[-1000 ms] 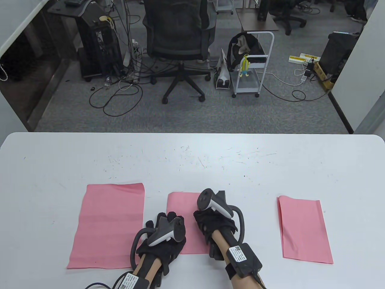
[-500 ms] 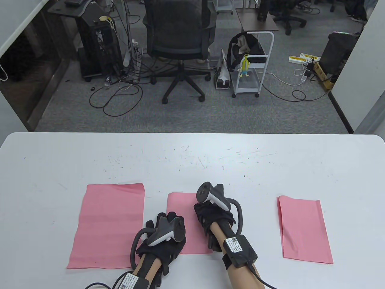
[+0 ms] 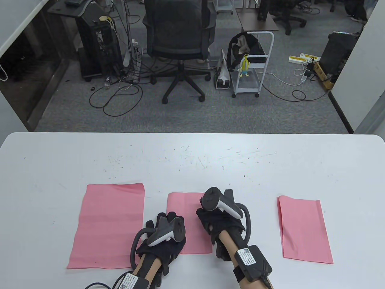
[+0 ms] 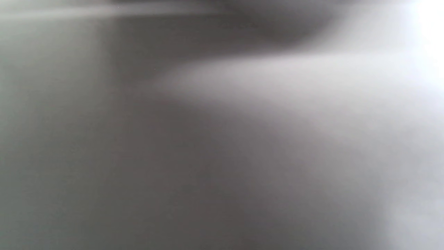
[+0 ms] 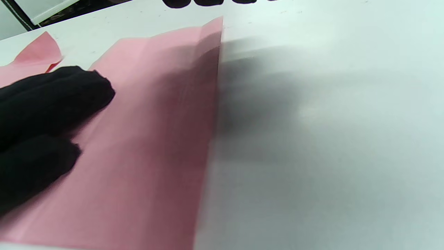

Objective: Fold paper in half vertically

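Note:
A pink paper, folded to a narrow strip, lies on the white table at front centre. My left hand rests flat on its lower left part, fingers spread. My right hand is over the strip's right edge, with its fingers hidden under the tracker. In the right wrist view the strip lies flat with a straight right edge. The left hand's black fingers press on it there, and only my right fingertips show, at the top edge. The left wrist view is a grey blur.
An unfolded pink sheet lies to the left of the hands. A folded pink sheet lies to the right. The table's far half is bare with faint scratches. An office chair and a cart stand beyond the table.
My right hand has shifted a little to the right and toward me along the strip's right edge. The left hand and all three papers have not moved.

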